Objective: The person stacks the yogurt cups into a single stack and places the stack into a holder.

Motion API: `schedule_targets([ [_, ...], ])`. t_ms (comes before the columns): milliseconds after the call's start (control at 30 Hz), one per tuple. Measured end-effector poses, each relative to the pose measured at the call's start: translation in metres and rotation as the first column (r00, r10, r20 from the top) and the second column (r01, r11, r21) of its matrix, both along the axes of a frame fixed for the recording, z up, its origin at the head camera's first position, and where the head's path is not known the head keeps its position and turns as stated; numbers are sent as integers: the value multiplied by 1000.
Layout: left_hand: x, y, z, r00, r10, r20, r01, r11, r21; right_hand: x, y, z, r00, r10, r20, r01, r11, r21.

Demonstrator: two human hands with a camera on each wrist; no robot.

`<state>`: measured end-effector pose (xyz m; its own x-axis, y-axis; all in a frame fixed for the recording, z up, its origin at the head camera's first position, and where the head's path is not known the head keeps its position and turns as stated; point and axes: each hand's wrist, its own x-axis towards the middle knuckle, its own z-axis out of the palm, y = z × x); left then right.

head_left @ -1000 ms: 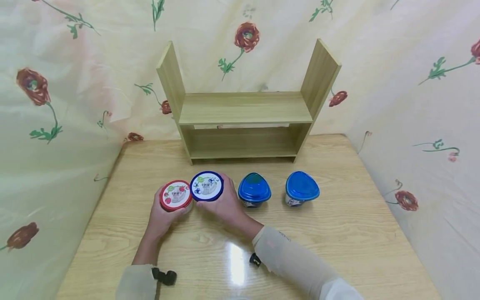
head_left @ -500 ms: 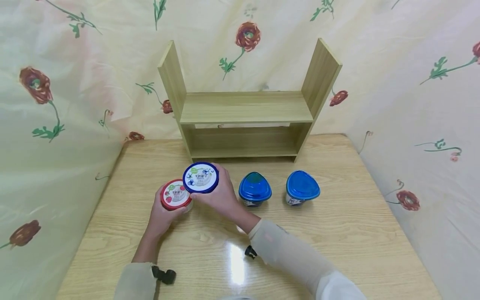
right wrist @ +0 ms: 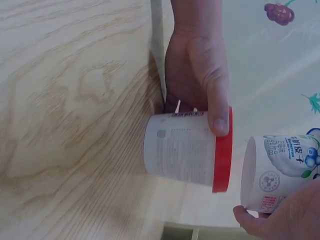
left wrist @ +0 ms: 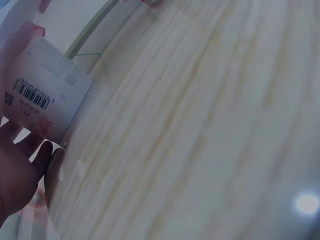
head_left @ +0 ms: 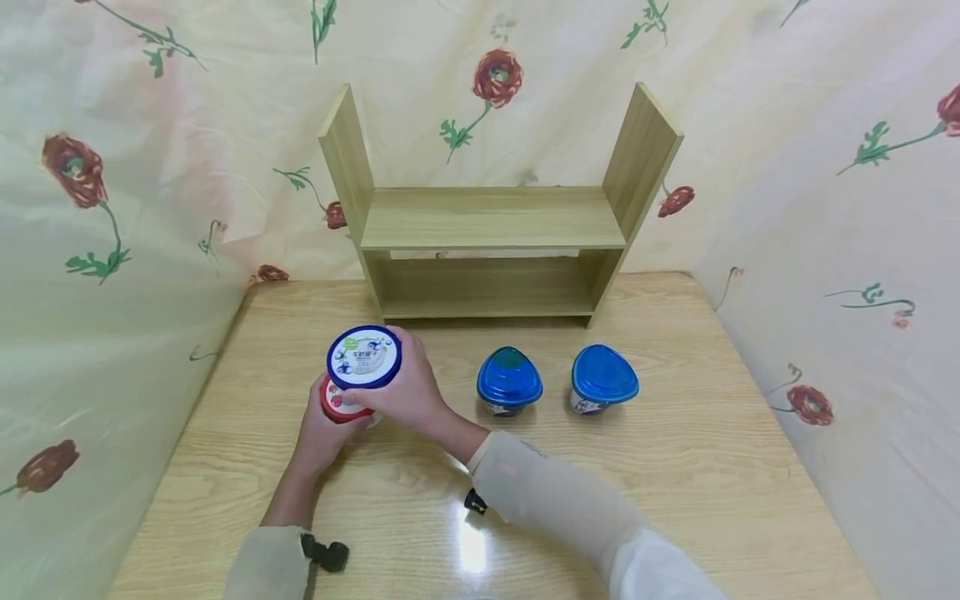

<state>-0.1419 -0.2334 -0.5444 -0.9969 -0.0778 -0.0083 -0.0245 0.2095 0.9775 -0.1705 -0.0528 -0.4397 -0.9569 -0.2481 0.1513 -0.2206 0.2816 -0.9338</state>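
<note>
left hand (head_left: 322, 437) grasping the red tub (right wrist: 182, 147), inside the left edge of the bench (head_left: 690, 492); right hand (head_left: 408, 387) grasping the blue tub (head_left: 364, 357), raised above the red tub, a narrow gap separating them. middle tub (head_left: 510, 379) and right tub (head_left: 604, 377) stand apart, with wide room to the right edge; shelf (head_left: 491, 218) along the rear.
</note>
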Motion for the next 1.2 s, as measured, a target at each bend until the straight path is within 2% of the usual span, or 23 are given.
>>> schedule_targets([
  [167,0,2,3,999,-12,-47,14,999,44,-2,-14,1,999,32,-7,-32,999,3],
  [400,5,8,19,984,-43,-171,57,995,78,-1,-26,-2,999,36,-32,-34,999,39],
  [467,7,9,22,981,-56,-185,71,995,76,-1,-28,-4,999,35,-36,-33,998,51],
  [633,8,9,25,983,-66,-169,78,995,67,-1,-32,-8,999,32,-35,-29,997,69],
  [867,9,10,25,987,-58,-153,60,998,6,-1,-34,-15,999,34,-32,-30,994,107],
  [1000,9,10,24,987,-55,-151,58,998,19,-1,-34,-17,999,29,-35,-25,993,112],
  [1200,9,10,26,980,-69,-187,81,995,59,-2,-32,-18,999,37,-27,-34,995,99],
])
